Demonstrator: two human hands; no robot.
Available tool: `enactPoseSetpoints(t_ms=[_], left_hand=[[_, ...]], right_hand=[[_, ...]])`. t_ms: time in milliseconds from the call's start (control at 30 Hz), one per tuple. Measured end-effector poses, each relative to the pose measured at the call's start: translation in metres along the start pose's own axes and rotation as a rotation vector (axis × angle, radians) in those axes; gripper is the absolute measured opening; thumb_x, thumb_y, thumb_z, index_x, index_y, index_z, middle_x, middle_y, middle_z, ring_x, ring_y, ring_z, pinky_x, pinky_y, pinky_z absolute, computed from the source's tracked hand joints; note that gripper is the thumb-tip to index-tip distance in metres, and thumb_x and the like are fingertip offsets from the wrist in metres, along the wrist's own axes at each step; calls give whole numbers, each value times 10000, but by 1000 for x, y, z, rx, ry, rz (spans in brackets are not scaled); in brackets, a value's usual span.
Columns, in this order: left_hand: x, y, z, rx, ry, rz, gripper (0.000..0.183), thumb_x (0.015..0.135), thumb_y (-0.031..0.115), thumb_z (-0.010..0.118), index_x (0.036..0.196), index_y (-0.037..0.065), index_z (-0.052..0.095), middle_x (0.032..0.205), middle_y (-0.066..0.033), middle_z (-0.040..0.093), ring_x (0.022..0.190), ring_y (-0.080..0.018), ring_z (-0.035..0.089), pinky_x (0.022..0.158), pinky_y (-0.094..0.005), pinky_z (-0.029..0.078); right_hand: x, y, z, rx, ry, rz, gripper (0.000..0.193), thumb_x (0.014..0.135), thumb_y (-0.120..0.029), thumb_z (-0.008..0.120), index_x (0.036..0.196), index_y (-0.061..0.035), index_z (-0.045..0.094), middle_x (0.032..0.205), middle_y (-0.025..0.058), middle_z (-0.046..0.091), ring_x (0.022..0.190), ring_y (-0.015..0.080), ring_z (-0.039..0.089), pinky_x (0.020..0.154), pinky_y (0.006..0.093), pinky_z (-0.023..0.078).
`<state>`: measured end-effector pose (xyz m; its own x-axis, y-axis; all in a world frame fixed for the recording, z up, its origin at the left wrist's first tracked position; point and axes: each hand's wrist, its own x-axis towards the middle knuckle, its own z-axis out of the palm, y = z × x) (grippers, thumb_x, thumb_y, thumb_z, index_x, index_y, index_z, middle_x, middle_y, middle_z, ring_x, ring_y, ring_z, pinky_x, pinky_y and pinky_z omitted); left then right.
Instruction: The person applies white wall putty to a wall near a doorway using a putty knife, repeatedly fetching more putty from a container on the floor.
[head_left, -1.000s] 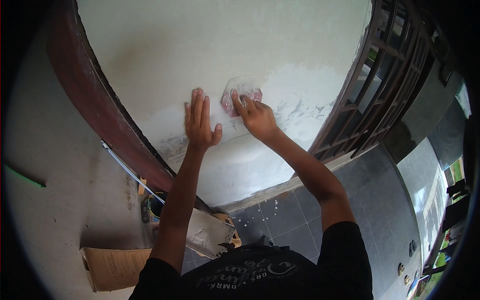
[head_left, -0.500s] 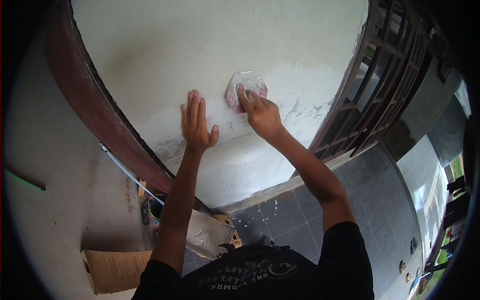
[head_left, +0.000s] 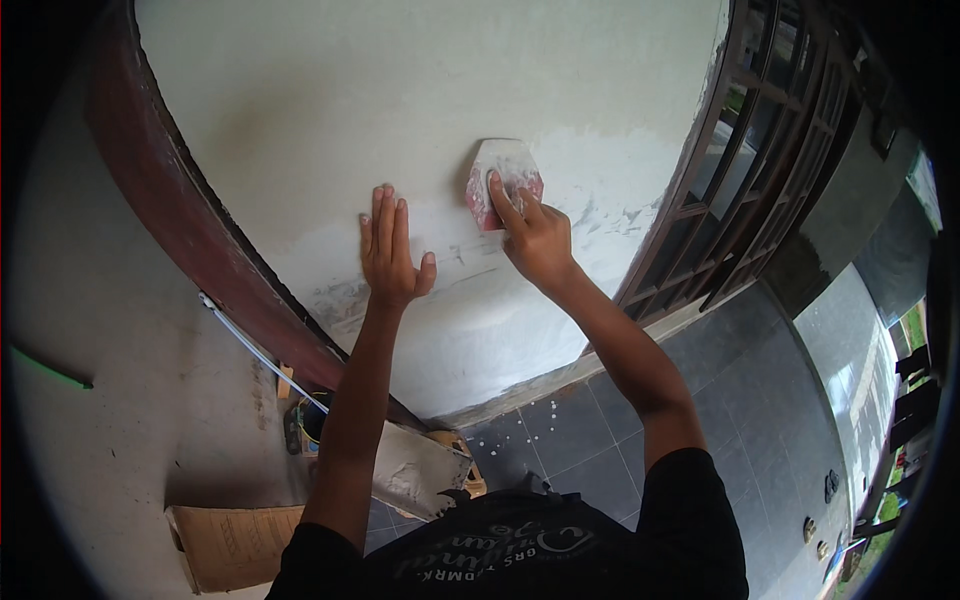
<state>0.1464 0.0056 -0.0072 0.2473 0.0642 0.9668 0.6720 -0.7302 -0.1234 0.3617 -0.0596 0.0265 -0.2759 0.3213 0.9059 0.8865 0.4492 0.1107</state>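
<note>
A pale plastered wall [head_left: 430, 90] with grey smears and whiter patches stands in front of me. My left hand [head_left: 392, 250] lies flat against it, fingers stretched upward and thumb out to the side, holding nothing. To its right, my right hand [head_left: 540, 238] grips a plastering float [head_left: 512, 158], a reddish many-sided plate coated with white filler. Its plate is against the wall, with my index finger stretched along its back. The handle is mostly hidden under my fingers.
A brown-framed window [head_left: 720, 160] borders the wall at right, a dark red frame [head_left: 190, 210] at left. Low at left are a cardboard box [head_left: 235, 545], a pale hose [head_left: 250, 340] and a board bearing filler [head_left: 415, 470]. White drops spot the grey tiled floor [head_left: 590, 430].
My right hand and the float have shifted slightly to the right along the wall, and the float has turned a little. My left hand stays in nearly the same place.
</note>
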Motion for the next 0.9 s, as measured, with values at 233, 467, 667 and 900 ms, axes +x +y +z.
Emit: enactPoseSetpoints(t_ms=[233, 467, 667, 900], left_hand=[[-4, 0, 4, -21, -41, -6, 672, 909, 382, 349, 1352, -123, 381, 1439, -297, 355, 1367, -420, 324, 1127, -525, 162], [-3, -4, 1, -20, -46, 9, 680, 915, 395, 345, 1357, -121, 376, 1446, -291, 350, 1371, -416, 319, 1125, -527, 166], [-5, -2, 3, -26, -46, -12, 687, 916, 404, 341, 1359, -120, 376, 1446, -290, 351, 1372, -410, 321, 1123, -527, 172], [-4, -2, 2, -35, -45, -1, 686, 917, 403, 333, 1355, -124, 381, 1443, -288, 356, 1365, -412, 333, 1123, -526, 175]], right_hand=[[-80, -9, 32, -34, -219, -36, 688, 672, 10, 606, 1347, -12, 471, 980, 166, 608, 646, 221, 636, 534, 324, 537], [-12, -6, -5, 20, 13, -63, 759, 596, -2, 652, 1339, -56, 504, 977, 173, 614, 661, 233, 638, 525, 325, 532], [-17, 0, 25, -59, -71, -136, 673, 684, -7, 618, 1342, -18, 475, 995, 156, 615, 642, 199, 634, 514, 310, 523], [-68, -26, 12, 48, -94, -148, 682, 661, -20, 622, 1333, -42, 502, 965, 155, 624, 662, 215, 656, 531, 314, 541]])
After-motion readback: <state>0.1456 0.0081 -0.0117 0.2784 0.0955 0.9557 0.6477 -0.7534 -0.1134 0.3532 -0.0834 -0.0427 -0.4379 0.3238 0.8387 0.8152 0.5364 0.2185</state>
